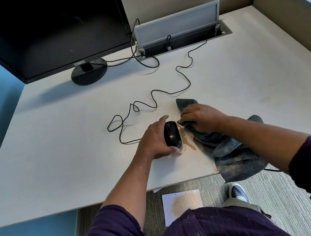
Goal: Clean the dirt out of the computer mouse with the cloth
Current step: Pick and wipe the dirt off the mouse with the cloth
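Observation:
A black wired computer mouse (172, 135) rests on the white desk (64, 152) near its front edge. My left hand (153, 142) grips it from the left, thumb at the rear. A streak of tan dirt (187, 142) lies on the desk just right of the mouse. My right hand (201, 119) presses a grey-blue cloth (231, 152) onto the desk beside the dirt, fingertips close to the mouse's front right. The cloth trails back over the desk edge and hangs down.
The mouse cable (154, 101) loops across the desk to an open cable hatch (179, 32) at the back. A dark monitor (45, 29) stands on its round base at back left. Below the desk, a white paper (181, 203) with tan powder lies on the carpet.

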